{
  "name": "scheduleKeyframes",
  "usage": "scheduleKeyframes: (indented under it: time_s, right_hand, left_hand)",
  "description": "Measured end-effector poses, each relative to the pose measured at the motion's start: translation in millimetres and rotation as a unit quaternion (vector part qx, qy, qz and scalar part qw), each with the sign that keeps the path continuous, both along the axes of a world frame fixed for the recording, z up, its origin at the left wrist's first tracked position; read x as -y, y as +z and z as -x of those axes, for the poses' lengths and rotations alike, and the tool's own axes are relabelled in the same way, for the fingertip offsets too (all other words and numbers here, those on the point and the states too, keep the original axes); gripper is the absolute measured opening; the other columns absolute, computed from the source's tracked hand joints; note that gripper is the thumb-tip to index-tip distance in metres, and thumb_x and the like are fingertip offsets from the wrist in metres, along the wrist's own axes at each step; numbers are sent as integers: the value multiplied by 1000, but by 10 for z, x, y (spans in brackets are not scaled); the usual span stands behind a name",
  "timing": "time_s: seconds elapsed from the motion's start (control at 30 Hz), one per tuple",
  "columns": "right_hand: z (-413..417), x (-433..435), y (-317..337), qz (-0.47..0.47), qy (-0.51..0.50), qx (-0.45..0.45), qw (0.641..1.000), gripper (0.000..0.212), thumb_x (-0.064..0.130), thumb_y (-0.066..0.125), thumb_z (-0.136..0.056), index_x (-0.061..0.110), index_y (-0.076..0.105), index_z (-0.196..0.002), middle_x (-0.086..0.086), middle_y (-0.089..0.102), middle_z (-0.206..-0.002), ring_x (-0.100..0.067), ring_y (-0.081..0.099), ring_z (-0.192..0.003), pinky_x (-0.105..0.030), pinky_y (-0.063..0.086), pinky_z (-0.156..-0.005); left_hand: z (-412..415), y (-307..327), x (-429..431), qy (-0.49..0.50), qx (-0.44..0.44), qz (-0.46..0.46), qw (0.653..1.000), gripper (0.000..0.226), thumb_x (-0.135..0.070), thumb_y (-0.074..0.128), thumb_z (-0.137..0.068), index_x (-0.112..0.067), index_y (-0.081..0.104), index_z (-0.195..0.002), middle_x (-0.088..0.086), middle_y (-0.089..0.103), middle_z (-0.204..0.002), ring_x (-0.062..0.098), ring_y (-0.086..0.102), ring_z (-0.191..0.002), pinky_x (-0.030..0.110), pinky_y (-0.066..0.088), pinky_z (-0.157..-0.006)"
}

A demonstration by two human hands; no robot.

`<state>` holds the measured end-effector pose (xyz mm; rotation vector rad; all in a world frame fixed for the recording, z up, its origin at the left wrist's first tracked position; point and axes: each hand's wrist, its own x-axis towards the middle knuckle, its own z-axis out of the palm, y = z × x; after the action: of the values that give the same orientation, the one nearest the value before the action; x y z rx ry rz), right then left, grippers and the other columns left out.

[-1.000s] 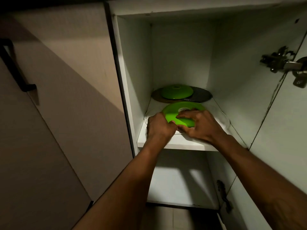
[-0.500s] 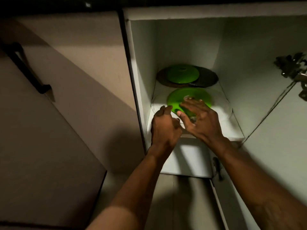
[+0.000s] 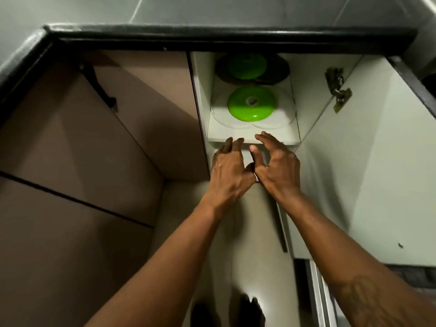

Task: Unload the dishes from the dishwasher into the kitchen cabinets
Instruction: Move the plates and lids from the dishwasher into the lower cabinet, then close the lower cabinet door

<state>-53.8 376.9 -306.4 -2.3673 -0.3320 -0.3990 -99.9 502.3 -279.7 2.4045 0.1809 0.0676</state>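
Green dish (image 3: 251, 103) sits on shelf (image 3: 226, 134), atop clear glass plate (image 3: 218, 109). Both hands let go since 1 s ago, pulled back below shelf edge. L hand (image 3: 230, 171) & R hand (image 3: 276, 166): grip spread, empty. Judged: placement done, dishwasher next.

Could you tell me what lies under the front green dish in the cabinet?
Clear glass discs lie under the green dish, on the shelf; how many is hidden.

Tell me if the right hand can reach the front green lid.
Probably yes: the right hand hovers open at the shelf edge, and nothing lies between it and the lid.
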Motion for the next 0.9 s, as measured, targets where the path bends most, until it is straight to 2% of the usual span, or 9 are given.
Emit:
scheduleKeyframes:
  time_s: [0.07, 0.13, 0.33, 0.5, 0.57, 0.63, 0.77, 0.83, 0.9]
  right_hand:
    - [265, 52, 24, -2, -22, -12, 1000, 36, 38, 60, -96, 24, 65, -128, 5, 63, -135, -16, 59, -124, -31, 49, -102]
    - [544, 105, 11, -9, -42, -17, 999, 34, 36, 59, -96, 23, 65, -128, 5, 64, -134, -17, 61, -120, -28, 47, -98]
    - [1360, 280, -8, -39, -86, -58, 994, 31, 34, 56, -100, 24, 63, -129, 4, 64, -134, -12, 62, -117, -20, 45, -95]
    - [1870, 572, 40, -63, -123, -47, 989, 28, 29, 56, -101, 20, 68, -124, 3, 68, -127, -10, 62, -117, -11, 40, -97]
    - [2013, 756, 39, -77, -152, -31, 985, 25, 25, 57, -100, 17, 70, -120, 2, 71, -121, -13, 65, -113, -18, 46, -97]
    - [2118, 983, 63, -87, -172, -12, 981, 25, 24, 56, -101, 14, 71, -118, 0, 73, -117, -13, 68, -108, -29, 53, -94]
    - [2265, 1499, 154, -100, -215, 15, 971, 27, 28, 54, -102, 13, 71, -117, -1, 74, -110, -15, 70, -96, -34, 57, -81]
    - [2344, 1744, 190, -123, -251, 34, 959, 25, 27, 55, -102, 13, 72, -114, -1, 75, -104, -14, 70, -91, -38, 57, -77]
    - [2389, 1924, 224, -147, -283, 57, 946, 24, 25, 55, -101, 12, 73, -111, -1, 74, -99, -14, 69, -87, -39, 57, -74]
  left_hand:
    - [221, 24, 80, 7, -4, 13, 1000, 71, -37, 57, -78, -7, 47, -142, 18, 56, -140, 38, 51, -130, 42, 46, -106]
    - [470, -19, 159, -8, -28, 16, 999, 76, -39, 54, -77, -7, 45, -146, 23, 49, -147, 39, 46, -137, 44, 41, -111]
    - [1163, -204, 312, -57, -62, 11, 996, 84, -35, 68, -82, -18, 32, -155, 18, 28, -163, 32, 23, -152, 48, 23, -123]
    - [1617, -242, 650, -81, -54, -7, 995, 82, -47, 61, -73, -20, 43, -148, 16, 47, -152, 32, 43, -141, 56, 37, -113]
    - [1696, -215, 854, -87, -57, -8, 995, 83, -54, 54, -69, -21, 47, -145, 14, 51, -149, 30, 46, -140, 60, 35, -113]
    - [1722, -149, 1109, -93, -49, -9, 994, 80, -55, 57, -70, -22, 51, -143, 11, 53, -147, 28, 46, -140, 63, 32, -113]
    - [1776, -13, 1645, -105, -34, 26, 994, 72, -49, 68, -76, -21, 55, -140, 6, 60, -140, 27, 58, -128, 64, 24, -117]
    - [1816, 54, 1893, -105, -14, 44, 993, 67, -47, 71, -77, -20, 58, -137, 4, 66, -132, 27, 64, -118, 61, 29, -115]
    - [1840, 129, 2096, -93, 8, 56, 994, 65, -48, 75, -79, -20, 60, -135, 5, 69, -128, 27, 64, -118, 57, 39, -110]
